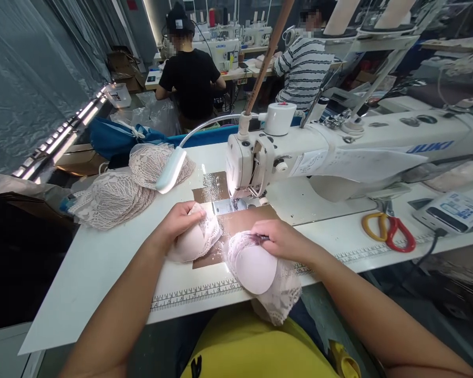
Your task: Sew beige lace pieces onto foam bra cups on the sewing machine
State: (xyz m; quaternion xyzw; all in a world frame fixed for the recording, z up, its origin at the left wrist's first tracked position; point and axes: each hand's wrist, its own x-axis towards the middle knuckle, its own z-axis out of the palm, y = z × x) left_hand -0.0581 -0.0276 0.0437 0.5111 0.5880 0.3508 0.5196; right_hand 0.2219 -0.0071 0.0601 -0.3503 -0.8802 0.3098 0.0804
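Note:
My left hand (181,220) is closed on the edge of a pale pink lace bra cup (189,244), just left of the needle area. Farther right, my right hand (278,239) pinches the lace top of another padded cup (256,269), whose lace hangs over the table's front edge. A small dark item shows at the right fingertips, too small to name. Both cups lie in front of the white sewing machine (242,163), near its metal needle plate (224,206).
Stacked lace cups (110,197) lie at the left under a lamp head (171,170). Scissors (400,234) with red and yellow handles rest at the right beside a control box (453,211). Two people (191,79) sit at machines behind.

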